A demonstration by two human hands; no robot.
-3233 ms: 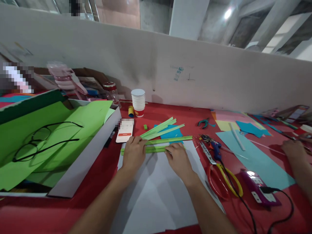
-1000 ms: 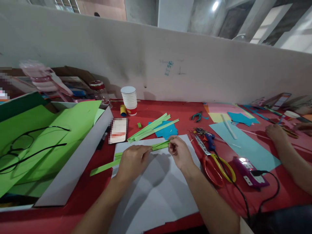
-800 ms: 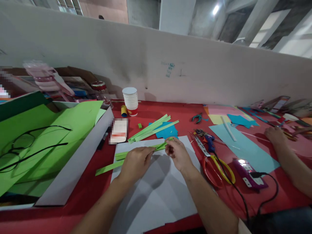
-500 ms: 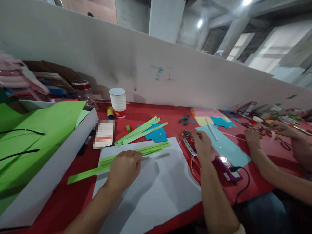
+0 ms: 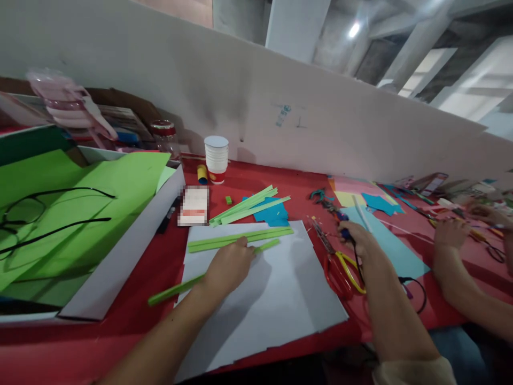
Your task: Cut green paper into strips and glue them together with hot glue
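The left hand [image 5: 232,262] is pinching a green strip [image 5: 266,246] over the paper [image 5: 280,310], its ends projecting at 2 and 8 o'clock from the grip, while other strips [image 5: 240,238] are lying at 12 o'clock from it. The right hand [image 5: 360,240] is gripping the glue gun [image 5: 344,233], with the scissors [image 5: 326,243] lying at 8 o'clock; cups [image 5: 217,158] are standing on the desk [image 5: 120,345] at 11 o'clock from the paper.

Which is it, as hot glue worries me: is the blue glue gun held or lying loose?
Held: the right hand is closed around the glue gun. I cannot tell if it's hot.
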